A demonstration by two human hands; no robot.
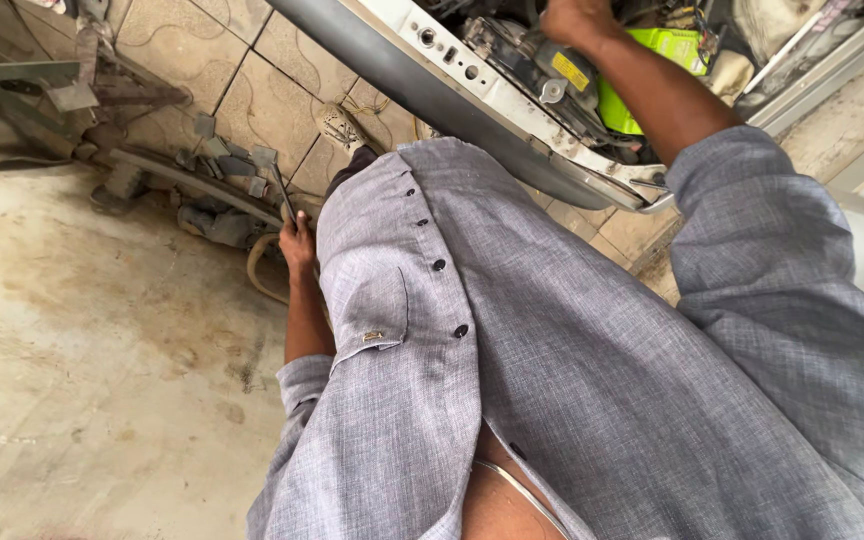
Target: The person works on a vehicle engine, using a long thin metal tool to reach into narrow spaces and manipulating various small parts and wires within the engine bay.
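Note:
My left hand (298,243) hangs down at my side and grips a thin dark metal tool (281,186) whose shaft points up past my fingers. My right hand (574,17) is stretched forward into the open engine bay (552,75) of a vehicle, closed on something among the parts at the top edge of the view; what it grips is hidden. My grey button shirt (552,350) fills the middle of the view. A bright green container (664,45) sits in the bay just right of my right forearm.
The vehicle's grey front edge (402,90) runs diagonally across the top. Metal scrap and car parts (212,165) lie on beige floor tiles at upper left, with a hose loop (257,275) near my left hand. Stained concrete floor (82,380) spreads at left. My shoe (337,125) shows near the parts.

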